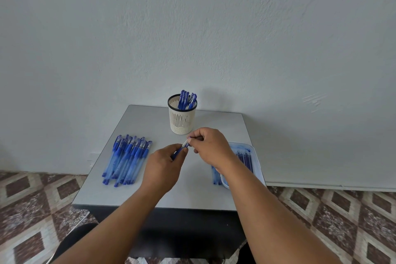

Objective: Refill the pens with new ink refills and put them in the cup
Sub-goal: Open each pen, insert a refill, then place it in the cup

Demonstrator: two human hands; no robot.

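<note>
- A small square grey-topped table with a dark base stands against the wall.
- The plain pale blue-grey plaster wall bears scuff marks at right.
- The floor has brown-and-cream diamond-patterned tiles.

pen: mostly hidden in both hands | tray: part behind right forearm | refills: blurred

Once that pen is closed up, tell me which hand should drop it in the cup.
Right, probably. The right hand is nearer the cup and pinches the pen's upper end; the left hand grips its lower end, farther back.
</note>
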